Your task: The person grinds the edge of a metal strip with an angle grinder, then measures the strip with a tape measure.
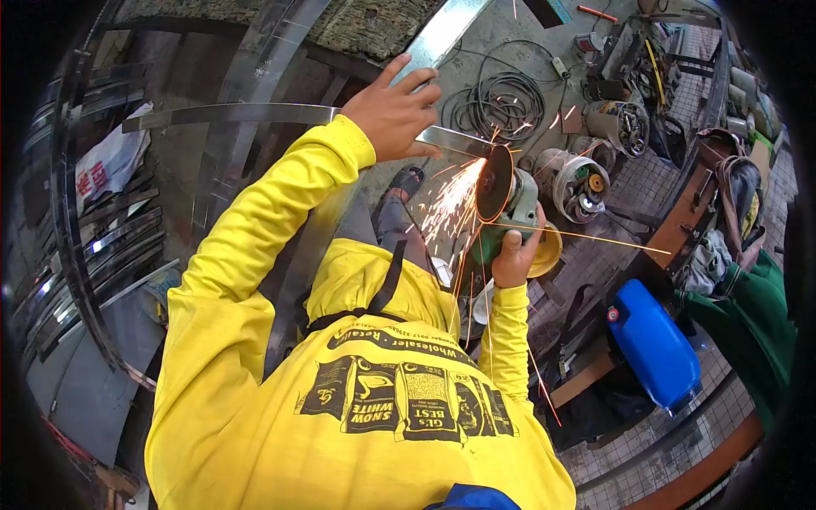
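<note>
My right hand (pixel 516 253) grips the green and grey body of an angle grinder (pixel 524 200). The grinder's disc (pixel 494 184) meets the end of a flat metal bar (pixel 452 138), and orange sparks spray down and outward from the contact. My left hand (pixel 393 109) lies over the bar with its fingers spread, close to a wide shiny metal strip (pixel 444 36). Whether the left palm presses on the bar or clasps it is partly hidden. The bar runs on to the left beneath the left wrist.
Behind the sparks, a coiled black cable (pixel 508 102) lies on the floor. Buckets of discs and parts (pixel 571 191) stand to the right, near a blue jerrycan (pixel 653 344). Several metal bars (pixel 119 225) are stacked at the left beside a white sack (pixel 110 161).
</note>
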A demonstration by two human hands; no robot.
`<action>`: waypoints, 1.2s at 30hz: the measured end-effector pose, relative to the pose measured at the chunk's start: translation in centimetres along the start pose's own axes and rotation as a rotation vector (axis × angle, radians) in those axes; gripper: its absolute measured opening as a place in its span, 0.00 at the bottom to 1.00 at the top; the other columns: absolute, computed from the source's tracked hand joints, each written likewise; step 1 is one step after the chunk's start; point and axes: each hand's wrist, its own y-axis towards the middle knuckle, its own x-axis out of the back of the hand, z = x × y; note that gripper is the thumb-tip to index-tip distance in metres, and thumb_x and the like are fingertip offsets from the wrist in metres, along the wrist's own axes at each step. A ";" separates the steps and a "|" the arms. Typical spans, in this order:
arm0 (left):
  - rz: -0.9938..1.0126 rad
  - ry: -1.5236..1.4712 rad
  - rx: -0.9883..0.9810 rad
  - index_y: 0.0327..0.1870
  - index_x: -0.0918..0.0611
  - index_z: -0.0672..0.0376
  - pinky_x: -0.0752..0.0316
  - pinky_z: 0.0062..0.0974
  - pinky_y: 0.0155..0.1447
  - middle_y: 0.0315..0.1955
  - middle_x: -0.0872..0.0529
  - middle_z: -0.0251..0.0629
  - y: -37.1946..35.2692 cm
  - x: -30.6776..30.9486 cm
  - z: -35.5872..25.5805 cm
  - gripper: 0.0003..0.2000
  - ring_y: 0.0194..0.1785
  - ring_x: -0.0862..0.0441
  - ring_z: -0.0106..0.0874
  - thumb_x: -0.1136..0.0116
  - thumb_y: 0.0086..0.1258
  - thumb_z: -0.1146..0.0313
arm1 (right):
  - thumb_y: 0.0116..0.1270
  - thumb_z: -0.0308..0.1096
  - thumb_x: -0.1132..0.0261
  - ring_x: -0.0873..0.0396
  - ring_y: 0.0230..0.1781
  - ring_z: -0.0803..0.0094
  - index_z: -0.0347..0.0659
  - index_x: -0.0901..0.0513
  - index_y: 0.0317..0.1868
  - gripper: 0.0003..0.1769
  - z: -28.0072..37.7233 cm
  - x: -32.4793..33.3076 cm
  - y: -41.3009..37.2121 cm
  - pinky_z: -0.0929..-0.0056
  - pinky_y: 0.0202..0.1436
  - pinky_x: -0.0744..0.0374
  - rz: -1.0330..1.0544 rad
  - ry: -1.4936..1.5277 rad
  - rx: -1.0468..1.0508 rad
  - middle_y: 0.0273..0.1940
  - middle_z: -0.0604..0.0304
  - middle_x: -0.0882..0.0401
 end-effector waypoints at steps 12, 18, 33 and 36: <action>-0.007 0.009 -0.004 0.41 0.14 0.55 0.57 0.53 0.84 0.57 0.22 0.34 0.0 0.0 0.0 0.29 0.78 0.39 0.38 0.43 0.68 0.33 | 0.66 0.76 0.41 0.29 0.63 0.65 0.34 0.38 0.74 0.56 0.0 -0.3 0.7 0.66 0.68 0.31 -0.064 0.021 -0.020 0.64 0.53 0.30; 0.005 0.011 0.002 0.42 0.14 0.55 0.58 0.52 0.84 0.57 0.22 0.34 0.0 0.0 0.0 0.30 0.78 0.40 0.38 0.44 0.69 0.32 | 0.64 0.78 0.41 0.29 0.62 0.65 0.34 0.38 0.74 0.58 -0.5 -0.3 0.6 0.66 0.68 0.30 -0.071 0.042 -0.040 0.64 0.53 0.30; 0.016 0.016 0.002 0.42 0.14 0.56 0.58 0.52 0.84 0.58 0.22 0.34 0.0 0.0 0.0 0.31 0.78 0.41 0.38 0.45 0.69 0.31 | 0.63 0.79 0.41 0.27 0.60 0.66 0.35 0.40 0.75 0.59 0.9 -0.7 1.2 0.67 0.65 0.28 -0.082 0.047 -0.053 0.63 0.54 0.28; 0.016 0.022 0.005 0.42 0.14 0.56 0.58 0.52 0.84 0.58 0.22 0.34 0.0 0.0 0.0 0.32 0.79 0.41 0.38 0.46 0.69 0.31 | 0.64 0.78 0.41 0.27 0.60 0.66 0.35 0.40 0.75 0.58 1.1 -0.7 1.2 0.67 0.64 0.27 -0.085 0.006 -0.050 0.63 0.54 0.28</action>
